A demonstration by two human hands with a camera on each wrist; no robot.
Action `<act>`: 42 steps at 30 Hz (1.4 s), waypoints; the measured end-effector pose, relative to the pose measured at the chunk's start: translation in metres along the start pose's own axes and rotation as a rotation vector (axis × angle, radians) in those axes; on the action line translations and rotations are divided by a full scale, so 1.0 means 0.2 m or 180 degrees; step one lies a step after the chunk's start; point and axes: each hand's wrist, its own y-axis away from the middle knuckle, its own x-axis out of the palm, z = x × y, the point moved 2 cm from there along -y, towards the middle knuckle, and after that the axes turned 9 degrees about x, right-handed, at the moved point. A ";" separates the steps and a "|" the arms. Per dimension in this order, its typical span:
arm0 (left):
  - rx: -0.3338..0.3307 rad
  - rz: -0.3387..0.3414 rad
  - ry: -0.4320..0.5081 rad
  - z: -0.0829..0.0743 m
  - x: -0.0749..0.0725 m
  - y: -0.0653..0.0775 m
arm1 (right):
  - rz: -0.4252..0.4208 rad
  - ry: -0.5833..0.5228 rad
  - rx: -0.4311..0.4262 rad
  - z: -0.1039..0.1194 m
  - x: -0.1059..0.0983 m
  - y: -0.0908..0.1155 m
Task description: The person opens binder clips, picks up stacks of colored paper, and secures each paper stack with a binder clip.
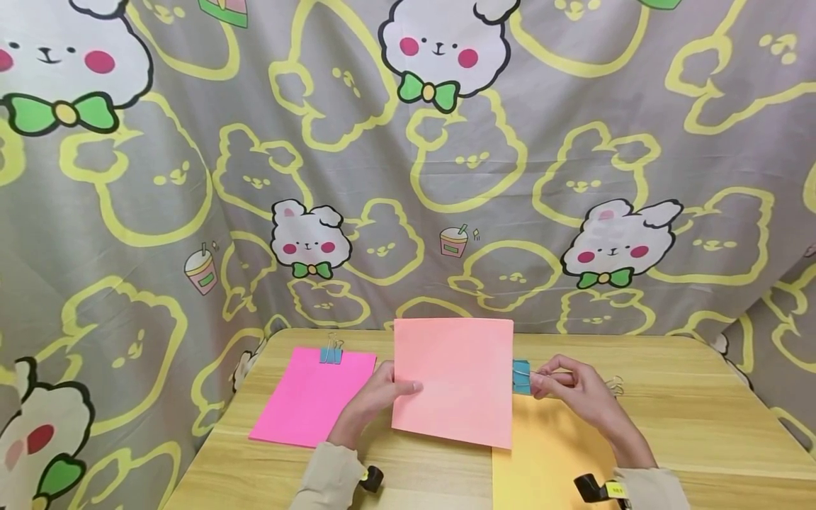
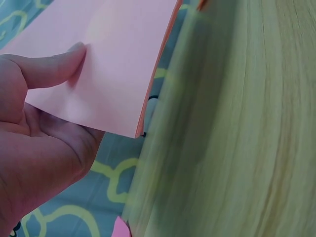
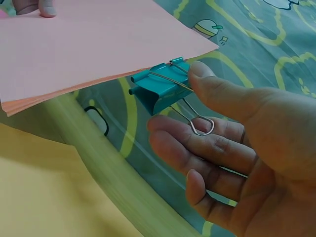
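Note:
My left hand (image 1: 381, 389) holds a stack of light pink paper (image 1: 454, 382) by its left edge, raised above the table, with the thumb across the front and the other fingers behind. Between the thumb and fingers of my right hand (image 1: 576, 386) is a teal binder clip (image 3: 160, 89), held by its wire handles. Its lips face the stack's right edge, right up against it in view; whether the clip bites the paper I cannot tell. Beneath the stack and my right hand, yellow paper (image 1: 554, 453) lies on the table.
Bright pink paper (image 1: 312, 397) with a teal binder clip (image 1: 331, 355) at its top edge lies on the left of the wooden table (image 1: 714, 425). Another clip's wire handles (image 1: 616, 385) show behind my right hand. A patterned curtain (image 1: 395, 177) hangs behind the table.

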 end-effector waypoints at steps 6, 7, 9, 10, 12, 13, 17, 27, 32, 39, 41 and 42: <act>-0.0070 -0.0046 0.0022 0.01 0.01 0.00 | 0.0061 -0.0040 -0.0043 0.01 0.01 0.00; -0.0079 -0.0057 0.0021 0.01 0.01 0.00 | 0.0070 -0.0052 -0.0057 0.01 0.01 0.00; -0.0079 -0.0082 0.0014 0.01 0.01 -0.01 | 0.0086 -0.0071 -0.0086 0.01 0.01 0.00; -0.0073 -0.0097 0.0009 0.01 0.01 -0.01 | 0.0091 -0.0081 -0.0097 0.01 0.01 0.00; -0.0056 -0.0130 0.0027 0.00 0.02 -0.01 | 0.0100 -0.0094 -0.0114 0.01 0.01 0.00; -0.0049 -0.0150 0.0025 0.00 0.02 -0.01 | 0.0110 -0.0084 -0.0137 0.01 0.01 0.00; -0.0040 -0.0214 0.0036 0.00 0.02 -0.02 | 0.0110 -0.0082 -0.0128 0.01 0.01 -0.01; 0.0070 -0.0093 -0.0059 0.00 0.02 -0.02 | 0.0064 -0.0144 -0.0077 0.01 0.02 -0.01; 0.0026 -0.0088 0.0011 0.00 0.02 -0.02 | 0.0067 -0.0146 -0.0151 0.02 0.03 -0.01; 0.0042 -0.0043 -0.0006 -0.01 0.03 -0.01 | 0.0064 -0.0219 0.0059 0.01 0.06 -0.02; 0.0039 -0.0034 -0.0011 -0.01 0.03 -0.01 | 0.0083 -0.0225 0.0097 0.01 0.07 -0.02; 0.0034 -0.0030 -0.0020 -0.01 0.03 -0.01 | 0.0100 -0.0214 0.0085 0.01 0.07 -0.02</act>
